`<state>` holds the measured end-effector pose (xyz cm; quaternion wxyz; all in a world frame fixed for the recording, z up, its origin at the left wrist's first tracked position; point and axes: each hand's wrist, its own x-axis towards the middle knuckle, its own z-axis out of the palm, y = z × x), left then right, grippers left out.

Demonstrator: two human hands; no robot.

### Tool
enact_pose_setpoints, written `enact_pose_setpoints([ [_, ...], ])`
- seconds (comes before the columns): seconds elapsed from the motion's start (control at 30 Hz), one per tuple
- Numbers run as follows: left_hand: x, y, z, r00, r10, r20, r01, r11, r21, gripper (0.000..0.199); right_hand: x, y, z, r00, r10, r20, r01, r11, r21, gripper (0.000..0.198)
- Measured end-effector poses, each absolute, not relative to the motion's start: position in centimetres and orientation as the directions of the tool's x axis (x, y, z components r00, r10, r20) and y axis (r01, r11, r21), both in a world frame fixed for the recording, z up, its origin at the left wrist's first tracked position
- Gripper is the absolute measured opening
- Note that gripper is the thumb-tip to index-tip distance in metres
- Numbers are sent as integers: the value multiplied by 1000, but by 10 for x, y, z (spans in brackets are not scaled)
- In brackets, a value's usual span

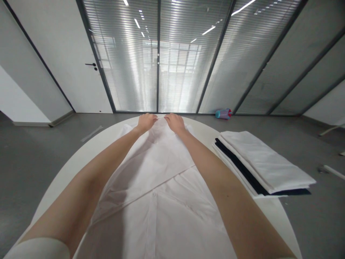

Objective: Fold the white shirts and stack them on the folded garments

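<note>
The shirt (172, 208) lies with its far end between and under the left hand (147, 122) and right hand (175, 122); whether the fingers clamp it, I cannot tell.

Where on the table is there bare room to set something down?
The white table is bare between the left forearm and the rim, with smaller patches nearer and farther than the folded stack, beside the right forearm. The middle is crowded: a pale garment covers it, left hand and right hand at its far end.
</note>
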<state>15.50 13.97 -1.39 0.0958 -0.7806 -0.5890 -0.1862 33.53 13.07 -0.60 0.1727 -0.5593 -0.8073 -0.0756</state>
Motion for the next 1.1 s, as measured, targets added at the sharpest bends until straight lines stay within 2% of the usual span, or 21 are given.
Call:
enact_pose_setpoints([
  [0.1,146,142,-18,441,819,366,883,-468,-16,27,341,131,-10,-326,871,369,924,376,-72,40],
  [0.23,126,135,-42,695,649,307,705,-699,-120,29,361,125,-33,-559,775,294,806,591,-23,33],
  [0.3,119,130,-57,755,583,300,630,-772,-85,30,372,118,-49,-661,717,223,737,676,9,33],
  [0.37,117,127,-70,759,565,322,594,-804,10,31,378,110,-60,-684,705,186,720,694,14,33],
  [0.47,121,127,-80,651,649,395,660,-740,128,39,370,103,-65,-613,756,229,775,632,-11,37],
  [0.6,130,131,-86,534,741,407,779,-619,104,44,338,107,-62,-472,820,325,855,515,-57,51],
  [0.73,128,137,-91,472,860,195,863,-496,98,60,318,118,-73,-420,899,123,893,434,-119,68],
  [0.8,124,141,-92,475,872,117,868,-486,98,58,318,122,-81,-428,902,57,890,432,-144,75],
  [0.93,117,148,-91,484,872,78,863,-490,123,54,328,122,-84,-469,883,-2,872,463,-159,80],
  [1.03,119,148,-89,418,906,63,895,-423,143,57,336,118,-79,-458,886,-69,882,444,-157,84],
  [1.1,122,145,-88,377,926,33,919,-378,113,60,340,113,-76,-445,891,-93,891,429,-151,83],
])
